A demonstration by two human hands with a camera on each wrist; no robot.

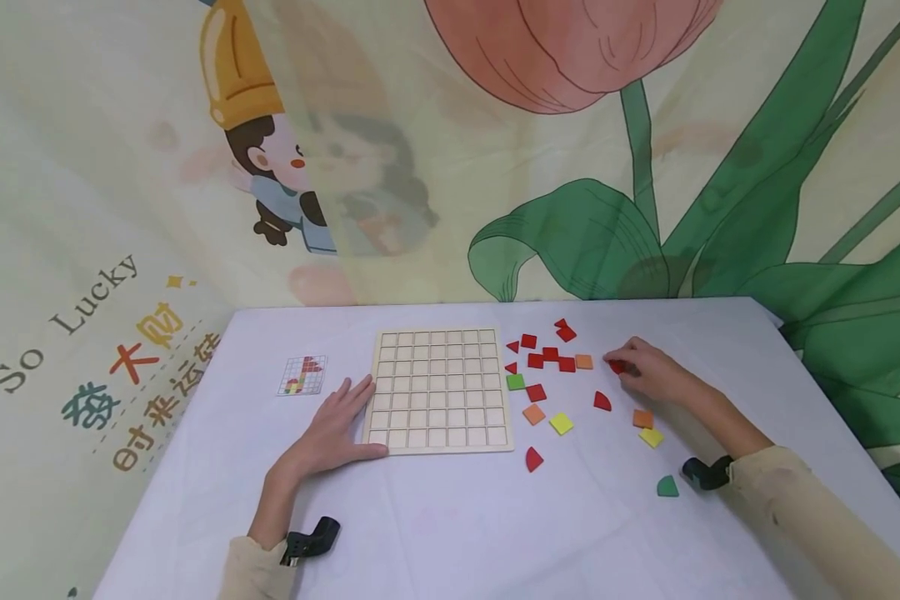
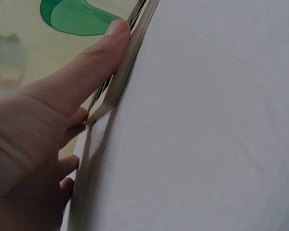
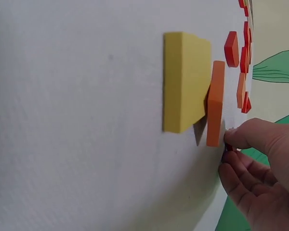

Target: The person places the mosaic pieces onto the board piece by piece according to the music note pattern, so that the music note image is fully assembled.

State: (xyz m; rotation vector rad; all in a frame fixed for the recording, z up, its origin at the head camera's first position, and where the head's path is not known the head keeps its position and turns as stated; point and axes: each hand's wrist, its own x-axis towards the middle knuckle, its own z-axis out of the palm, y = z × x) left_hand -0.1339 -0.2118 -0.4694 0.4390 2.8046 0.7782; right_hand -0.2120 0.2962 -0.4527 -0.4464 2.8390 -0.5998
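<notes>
A wooden grid board (image 1: 437,446) lies flat on the white table. My left hand (image 1: 336,427) rests against its front left corner, fingers along the left side and thumb on the front edge. In the left wrist view the thumb (image 2: 98,55) lies straight on the board's rim (image 2: 127,62). To the right of the scattered pieces, my right hand (image 1: 651,372) pinches a small red piece (image 1: 617,366) between thumb and fingertips, low at the table. Fingers mostly cover that piece in the right wrist view. Close by lie an orange square (image 3: 216,103) and a yellow square (image 3: 190,82).
Several red squares, such as one (image 1: 536,392), lie right of the board with a green square (image 1: 515,382), yellow square (image 1: 562,423) and red quarter-circles (image 1: 534,459). A green rounded piece (image 1: 667,486) is nearer me. A pattern card (image 1: 302,376) lies left of the board.
</notes>
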